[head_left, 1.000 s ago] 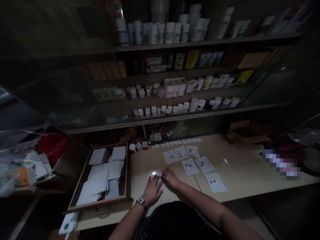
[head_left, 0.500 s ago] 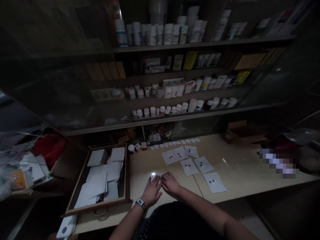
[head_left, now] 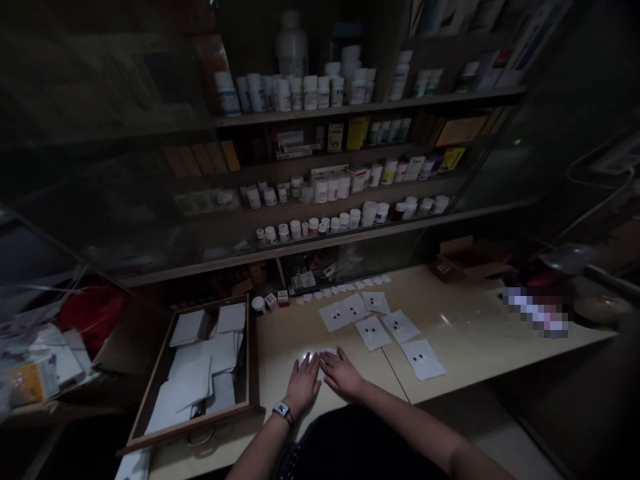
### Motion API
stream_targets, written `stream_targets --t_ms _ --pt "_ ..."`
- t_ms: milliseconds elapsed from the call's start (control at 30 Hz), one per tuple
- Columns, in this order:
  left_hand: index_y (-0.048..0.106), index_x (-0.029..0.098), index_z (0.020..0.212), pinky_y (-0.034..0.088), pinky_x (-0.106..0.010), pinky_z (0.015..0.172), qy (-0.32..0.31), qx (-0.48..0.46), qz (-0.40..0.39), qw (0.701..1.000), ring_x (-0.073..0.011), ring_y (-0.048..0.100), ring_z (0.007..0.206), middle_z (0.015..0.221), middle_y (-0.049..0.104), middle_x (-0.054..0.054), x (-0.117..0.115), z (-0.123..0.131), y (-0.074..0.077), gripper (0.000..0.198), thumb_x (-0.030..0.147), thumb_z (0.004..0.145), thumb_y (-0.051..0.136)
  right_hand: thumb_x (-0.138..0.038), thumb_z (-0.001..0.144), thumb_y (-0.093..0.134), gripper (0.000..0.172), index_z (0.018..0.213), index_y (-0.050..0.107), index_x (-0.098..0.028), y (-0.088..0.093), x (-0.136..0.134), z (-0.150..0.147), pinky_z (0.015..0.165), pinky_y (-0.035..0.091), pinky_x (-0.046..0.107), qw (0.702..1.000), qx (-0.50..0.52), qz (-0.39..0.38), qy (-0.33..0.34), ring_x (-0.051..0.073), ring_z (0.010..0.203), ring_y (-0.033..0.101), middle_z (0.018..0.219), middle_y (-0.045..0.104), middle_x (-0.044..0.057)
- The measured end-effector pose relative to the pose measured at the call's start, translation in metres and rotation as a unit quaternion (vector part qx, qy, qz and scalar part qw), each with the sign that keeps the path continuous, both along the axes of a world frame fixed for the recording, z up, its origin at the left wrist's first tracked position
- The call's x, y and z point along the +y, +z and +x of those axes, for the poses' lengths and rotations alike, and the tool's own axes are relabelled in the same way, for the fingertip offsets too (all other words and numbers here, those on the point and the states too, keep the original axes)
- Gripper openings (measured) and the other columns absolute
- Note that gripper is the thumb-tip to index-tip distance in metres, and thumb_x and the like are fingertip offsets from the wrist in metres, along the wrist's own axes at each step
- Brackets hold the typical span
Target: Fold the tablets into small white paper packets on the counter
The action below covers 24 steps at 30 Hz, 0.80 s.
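My left hand (head_left: pixel 303 385), with a watch on its wrist, lies palm down on the pale counter (head_left: pixel 280 333), fingers stretched out. Beside it my right hand (head_left: pixel 343 375) also lies flat, its fingertips close to the left ones. A small white piece of paper (head_left: pixel 328 351) shows just beyond the fingertips, mostly covered by my hands. To the right are several square white paper sheets (head_left: pixel 424 368), each with small dark red pills (head_left: pixel 421 357) on it. Behind them runs a row of small folded white paper packets (head_left: pixel 335 291).
At left sits a wooden drawer (head_left: pixel 253 373) holding stacks of white paper (head_left: pixel 193 383). Small boxes and a white jar (head_left: pixel 259 305) stand behind it. Shelves of medicine bottles (head_left: pixel 310 93) rise at the back. An open cardboard box (head_left: pixel 465 263) is at the right rear.
The view has tilted up slightly. My right fingers have straightened and spread, and a bit of white paper now shows beyond the fingertips. The sheets with pills lie as before.
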<state>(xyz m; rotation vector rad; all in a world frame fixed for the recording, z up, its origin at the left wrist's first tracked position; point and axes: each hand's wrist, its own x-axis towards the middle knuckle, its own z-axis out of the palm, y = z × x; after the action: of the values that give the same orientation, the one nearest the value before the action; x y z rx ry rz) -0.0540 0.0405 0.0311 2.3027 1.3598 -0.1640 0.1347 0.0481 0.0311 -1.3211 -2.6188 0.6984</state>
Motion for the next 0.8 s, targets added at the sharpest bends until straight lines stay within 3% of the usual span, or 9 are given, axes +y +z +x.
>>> stream_targets --t_ms 233,300,367,400,467,567,800 --pt "0.012 0.019 0.153 0.015 -0.057 0.115 0.008 0.016 0.003 1.000 -0.0294 0.011 0.146 0.159 0.016 -0.008 -0.005 0.004 -0.001 0.068 0.029 0.089 0.034 -0.031 0.088 0.047 0.060 0.146 0.036 -0.020 -0.007 -0.010 0.006 0.113 0.013 0.058 1.000 -0.004 0.016 0.007 0.029 0.140 0.031 0.149 0.039 0.016" --pt "0.016 0.021 0.153 0.014 -0.057 0.115 0.014 0.017 0.000 1.000 -0.0298 0.011 0.146 0.160 0.014 -0.008 -0.005 0.005 0.001 0.066 0.032 0.090 0.034 -0.025 0.090 0.042 0.052 0.141 0.045 -0.021 -0.009 -0.006 0.011 0.113 0.021 0.053 0.997 0.013 0.027 -0.070 0.027 0.136 0.038 0.145 0.046 0.014" --pt "0.019 0.023 0.152 0.014 -0.056 0.115 0.019 0.016 -0.001 1.000 -0.0304 0.011 0.146 0.160 0.013 -0.007 -0.006 0.005 0.002 0.064 0.035 0.091 0.035 -0.017 0.091 0.035 0.045 0.131 0.056 -0.018 -0.009 0.005 0.016 0.107 0.034 0.044 0.974 0.028 0.031 -0.222 0.024 0.125 0.051 0.134 0.057 0.015" --pt "0.020 0.025 0.152 0.013 -0.057 0.115 0.021 0.015 -0.001 1.000 -0.0308 0.010 0.146 0.160 0.012 -0.007 -0.007 0.006 0.002 0.064 0.037 0.092 0.035 -0.014 0.090 0.034 0.044 0.127 0.059 -0.016 -0.008 0.012 0.017 0.102 0.039 0.040 0.957 0.028 0.015 -0.289 0.024 0.119 0.056 0.128 0.061 0.016" --pt "0.018 0.025 0.153 0.013 -0.058 0.114 0.018 0.017 -0.002 1.000 -0.0318 0.009 0.146 0.160 0.011 -0.008 -0.008 0.005 0.002 0.065 0.039 0.092 0.035 -0.011 0.086 0.039 0.042 0.121 0.063 -0.015 -0.007 0.031 0.016 0.092 0.046 0.036 0.933 0.029 -0.043 -0.356 0.024 0.109 0.062 0.119 0.066 0.016" --pt "0.013 0.024 0.153 0.011 -0.060 0.114 0.009 0.027 -0.001 1.000 -0.0331 0.008 0.146 0.160 0.010 -0.010 -0.009 0.005 -0.002 0.068 0.039 0.091 0.036 -0.012 0.080 0.050 0.033 0.107 0.069 -0.014 -0.006 0.055 0.010 0.080 0.050 0.030 0.920 0.021 -0.120 -0.374 0.025 0.099 0.066 0.106 0.071 0.015" --pt "0.013 0.023 0.153 0.009 -0.059 0.115 0.016 0.027 0.008 0.999 -0.0332 0.009 0.146 0.160 0.011 -0.011 -0.011 0.008 -0.010 0.071 0.039 0.090 0.038 -0.017 0.070 0.066 0.013 0.082 0.071 -0.016 -0.009 0.071 -0.015 0.056 0.045 0.024 0.933 -0.004 -0.133 -0.336 0.020 0.066 0.066 0.075 0.072 0.008"
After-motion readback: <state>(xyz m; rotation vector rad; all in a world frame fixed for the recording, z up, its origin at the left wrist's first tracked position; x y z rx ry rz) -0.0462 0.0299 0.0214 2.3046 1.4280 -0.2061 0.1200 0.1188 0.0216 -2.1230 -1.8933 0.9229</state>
